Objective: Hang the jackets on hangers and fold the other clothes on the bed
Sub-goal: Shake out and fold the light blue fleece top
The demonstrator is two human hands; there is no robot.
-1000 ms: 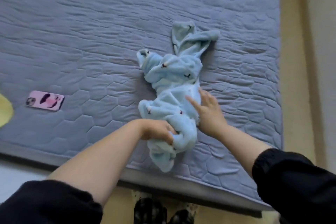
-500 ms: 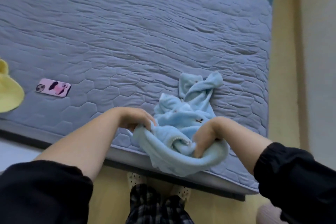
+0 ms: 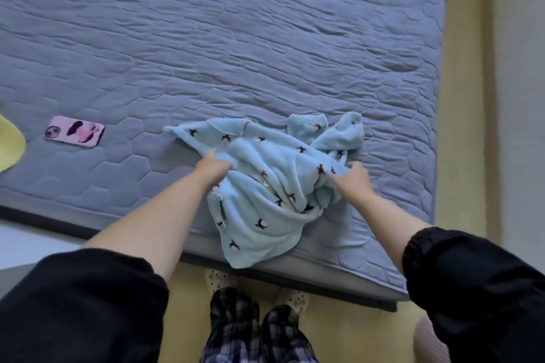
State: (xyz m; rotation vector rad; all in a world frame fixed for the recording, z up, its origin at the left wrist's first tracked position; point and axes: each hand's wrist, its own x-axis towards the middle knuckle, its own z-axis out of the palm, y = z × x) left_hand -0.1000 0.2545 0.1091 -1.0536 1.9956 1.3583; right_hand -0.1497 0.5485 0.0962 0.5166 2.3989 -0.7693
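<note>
A light blue fleece garment (image 3: pixel 265 186) with small dark bow prints and pearl buttons lies crumpled near the front edge of the grey quilted bed (image 3: pixel 236 38). Its lower part hangs over the bed's edge and its sleeves bunch at the upper right. My left hand (image 3: pixel 212 169) grips the cloth on its left side. My right hand (image 3: pixel 352 183) pinches a gathered fold on its right side. Both forearms are bare, with black sleeves pushed up.
A phone in a pink case (image 3: pixel 74 130) lies on the bed to the left. A yellow garment (image 3: pixel 10 144) shows at the left border. My legs in plaid trousers (image 3: pixel 256 330) stand on the yellow floor at the bed's edge.
The garment was a tight bundle pulled toward the edge by both hands. Now it is spread wider across the bed, with my hands farther apart on its two sides.
</note>
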